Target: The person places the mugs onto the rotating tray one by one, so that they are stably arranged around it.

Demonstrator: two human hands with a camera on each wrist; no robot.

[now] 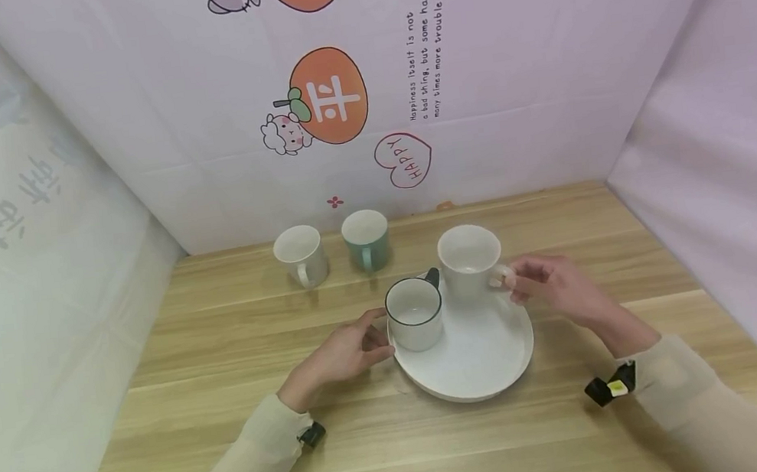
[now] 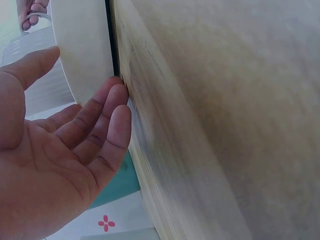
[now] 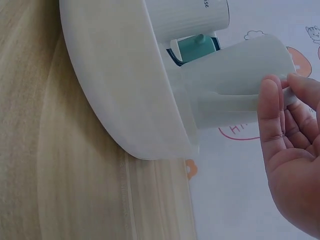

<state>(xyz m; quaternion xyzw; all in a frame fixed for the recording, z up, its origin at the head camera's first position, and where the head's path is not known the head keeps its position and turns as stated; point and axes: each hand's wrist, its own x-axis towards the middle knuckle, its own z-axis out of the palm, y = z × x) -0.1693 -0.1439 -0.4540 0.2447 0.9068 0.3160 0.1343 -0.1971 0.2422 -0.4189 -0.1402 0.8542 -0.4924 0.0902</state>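
Note:
A round white tray with a raised rim lies on the wooden table. On its left side stands a white mug with a dark rim, its dark handle pointing away. At the tray's far edge is a plain white mug, whose handle my right hand pinches between thumb and fingers. The right wrist view shows this pinch on the upper part of the handle. My left hand rests beside the tray's left rim, fingers loosely bent and fingertips right at its side wall.
Behind the tray to the left stand a whitish mug and a teal mug, handles facing me. A printed white cloth hangs behind the table, with more cloth at both sides. Each sleeve cuff carries a black wrist device.

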